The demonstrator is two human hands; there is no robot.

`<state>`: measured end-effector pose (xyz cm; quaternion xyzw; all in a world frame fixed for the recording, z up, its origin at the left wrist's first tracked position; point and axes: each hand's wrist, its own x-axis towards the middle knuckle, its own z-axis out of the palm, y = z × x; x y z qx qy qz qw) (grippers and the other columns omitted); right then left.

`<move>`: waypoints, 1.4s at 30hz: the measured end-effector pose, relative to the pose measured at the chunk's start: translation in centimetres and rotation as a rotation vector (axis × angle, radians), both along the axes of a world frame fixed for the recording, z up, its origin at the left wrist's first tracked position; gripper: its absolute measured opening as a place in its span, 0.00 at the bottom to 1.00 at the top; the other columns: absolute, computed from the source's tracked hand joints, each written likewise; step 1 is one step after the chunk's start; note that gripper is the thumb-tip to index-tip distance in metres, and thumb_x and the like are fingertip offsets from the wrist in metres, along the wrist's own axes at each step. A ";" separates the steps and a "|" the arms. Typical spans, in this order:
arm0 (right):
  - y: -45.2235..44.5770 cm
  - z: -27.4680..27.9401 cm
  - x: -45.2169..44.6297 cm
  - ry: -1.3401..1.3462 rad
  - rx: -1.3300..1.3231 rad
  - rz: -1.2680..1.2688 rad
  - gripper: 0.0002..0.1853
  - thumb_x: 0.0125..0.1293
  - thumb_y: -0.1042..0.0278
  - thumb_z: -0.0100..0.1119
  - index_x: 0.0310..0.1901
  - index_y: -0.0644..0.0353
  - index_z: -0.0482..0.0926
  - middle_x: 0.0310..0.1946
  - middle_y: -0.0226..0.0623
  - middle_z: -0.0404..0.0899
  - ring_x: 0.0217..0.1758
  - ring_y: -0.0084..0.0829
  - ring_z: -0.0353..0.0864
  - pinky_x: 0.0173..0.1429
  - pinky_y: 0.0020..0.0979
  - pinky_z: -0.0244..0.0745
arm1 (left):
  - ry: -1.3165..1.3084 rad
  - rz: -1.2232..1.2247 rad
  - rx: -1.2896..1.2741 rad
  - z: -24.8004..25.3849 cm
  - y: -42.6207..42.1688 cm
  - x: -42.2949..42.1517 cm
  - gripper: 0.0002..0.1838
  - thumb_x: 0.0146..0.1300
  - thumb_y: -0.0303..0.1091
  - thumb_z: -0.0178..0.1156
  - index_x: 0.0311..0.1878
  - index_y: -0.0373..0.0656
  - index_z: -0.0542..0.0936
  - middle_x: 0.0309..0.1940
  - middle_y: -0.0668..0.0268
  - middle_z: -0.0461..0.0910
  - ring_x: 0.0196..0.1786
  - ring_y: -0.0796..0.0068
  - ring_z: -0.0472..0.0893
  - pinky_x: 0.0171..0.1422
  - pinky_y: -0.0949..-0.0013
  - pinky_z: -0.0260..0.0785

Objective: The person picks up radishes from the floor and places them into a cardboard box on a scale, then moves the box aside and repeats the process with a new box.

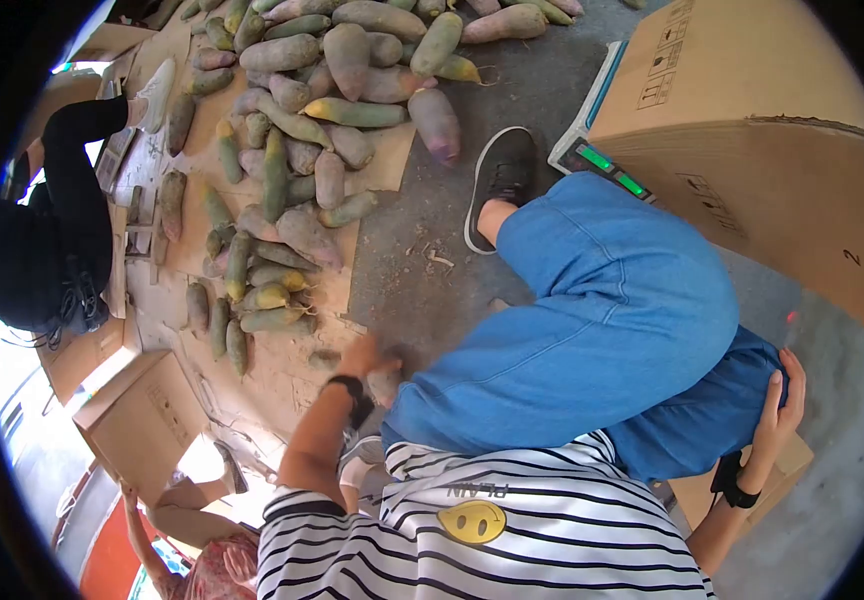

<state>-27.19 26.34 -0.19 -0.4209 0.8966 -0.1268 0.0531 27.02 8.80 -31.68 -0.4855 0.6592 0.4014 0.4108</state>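
My left hand [360, 357], with a black band at the wrist, is low over the cardboard edge, its fingers smeared and partly hidden. A greyish radish [384, 386] is right beside it, by my leg; whether the hand grips it I cannot tell. A small green radish [324, 359] lies just left of that hand. My right hand [782, 400] rests on my blue-trousered leg, fingers stretched out, holding nothing. Many green and purple long radishes [276, 175] lie in a loose heap on flattened cardboard [327, 295] ahead and to the left.
A large carton [712, 150] stands on a scale [602, 160] with green displays at the right. Another person in black trousers [82, 160] is at the left. An open carton [147, 420] and another person's arm [142, 540] appear lower left. My shoe [505, 170] is on the dark floor.
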 end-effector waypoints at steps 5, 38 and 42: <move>-0.6 0.5 0.6 0.021 0.000 -0.003 0.13 0.69 0.69 0.51 0.50 0.66 0.77 0.54 0.44 0.78 0.60 0.39 0.74 0.67 0.35 0.62 | -0.147 0.270 -0.108 -5.1 8.7 4.2 0.55 0.41 0.60 0.73 0.63 0.30 0.60 0.45 0.45 0.81 0.48 0.47 0.82 0.52 0.54 0.75; -2.3 1.6 0.8 0.026 -0.010 -0.048 0.13 0.61 0.69 0.55 0.45 0.66 0.79 0.51 0.46 0.79 0.55 0.45 0.76 0.62 0.40 0.67 | 0.635 -0.832 -1.197 -2.7 -21.5 -31.1 0.25 0.54 0.32 0.61 0.58 0.47 0.73 0.60 0.60 0.68 0.68 0.58 0.63 0.70 0.47 0.53; -2.6 1.8 0.9 0.039 -0.011 -0.070 0.13 0.60 0.70 0.56 0.44 0.66 0.79 0.49 0.46 0.79 0.54 0.45 0.77 0.61 0.39 0.68 | 0.399 -0.947 -1.020 -4.7 -22.8 -31.6 0.14 0.59 0.35 0.55 0.48 0.48 0.81 0.48 0.65 0.74 0.63 0.61 0.66 0.68 0.40 0.52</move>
